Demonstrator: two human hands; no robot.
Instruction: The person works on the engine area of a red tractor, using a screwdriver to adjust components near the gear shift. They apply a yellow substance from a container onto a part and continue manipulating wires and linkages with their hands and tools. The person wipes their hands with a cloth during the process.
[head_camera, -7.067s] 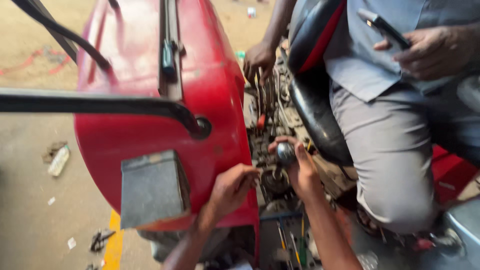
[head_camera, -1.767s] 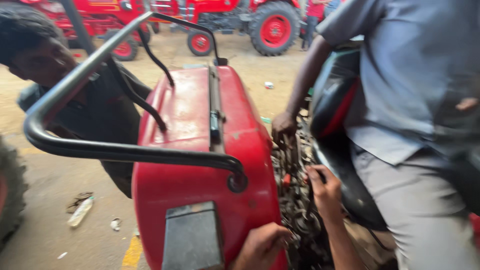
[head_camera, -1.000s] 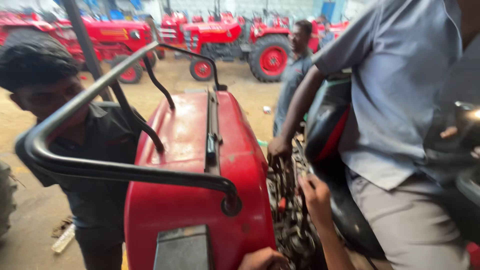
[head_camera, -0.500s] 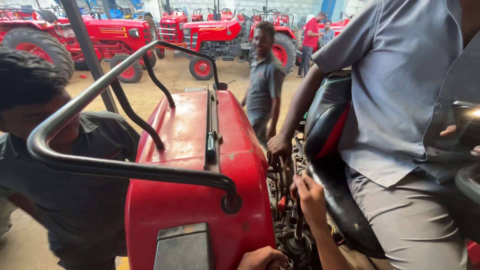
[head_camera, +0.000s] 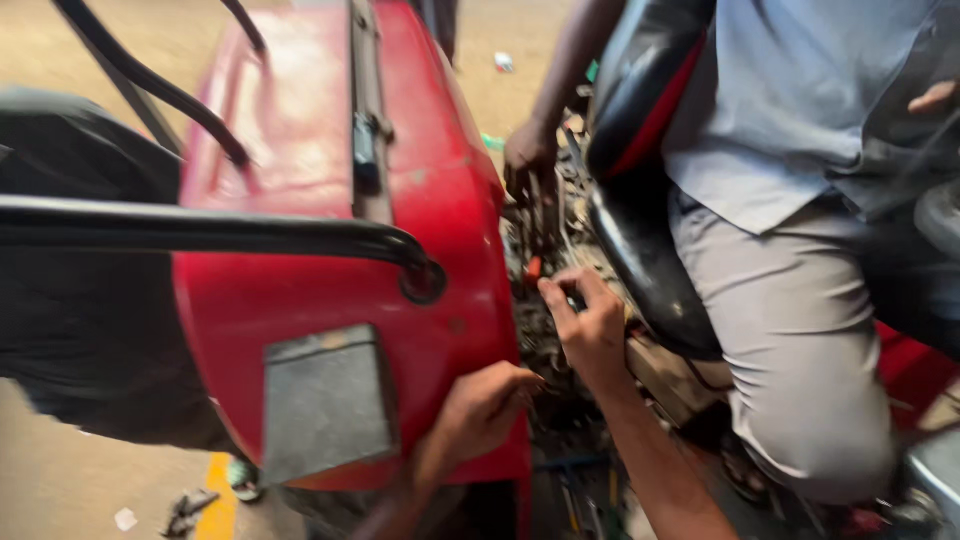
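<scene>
Head view, looking down: my left hand (head_camera: 485, 405) is low against the near right edge of the red fender (head_camera: 330, 260), fingers curled inward and pressed toward the dirty mechanism (head_camera: 545, 330) in the gap between fender and seat. Whether those fingers grip anything I cannot tell; the tips are buried in the dark parts. My right hand (head_camera: 590, 325) is just beyond it, a little farther and to the right, fingers bent around something small and dark in the same gap. It looks closed on a part there, though blur hides what the part is. The two hands sit near each other, not touching, with the greasy linkage between and under them.

A small orange-red piece (head_camera: 533, 270) shows just left of my right thumb. Farther along the gap, another person's hand (head_camera: 530, 160) reaches down into the same mechanism. That person sits at right on the black seat (head_camera: 640, 250), in a blue-grey shirt (head_camera: 790, 100) and grey trousers (head_camera: 800, 330). A black tubular bar (head_camera: 200, 230) crosses the left and meets the fender. A grey plate (head_camera: 325, 400) sits on the fender's near face. A second person's dark sleeve (head_camera: 90, 330) fills the left side.
</scene>
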